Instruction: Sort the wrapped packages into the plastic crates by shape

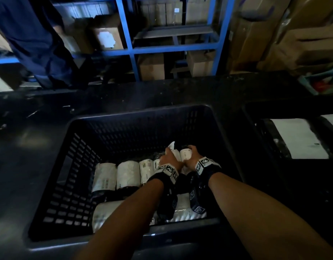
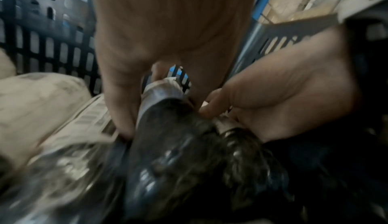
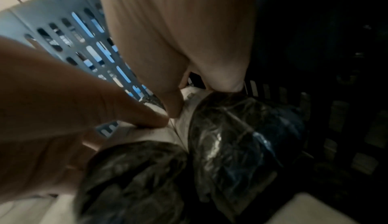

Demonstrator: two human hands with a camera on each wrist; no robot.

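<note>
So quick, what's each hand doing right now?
Left hand: gripping a white-labelled, black-wrapped cylindrical package inside the dark plastic crate.
Right hand: gripping the neighbouring cylindrical package.

Beyond the dark tabletop (image 1: 124, 98) stood blue metal shelving (image 1: 131, 51) loaded with brown cardboard boxes (image 1: 107, 37). A person in dark blue clothing (image 1: 34, 40) stood at the far left beside it. More large cartons (image 1: 286, 34) leaned at the far right.
</note>
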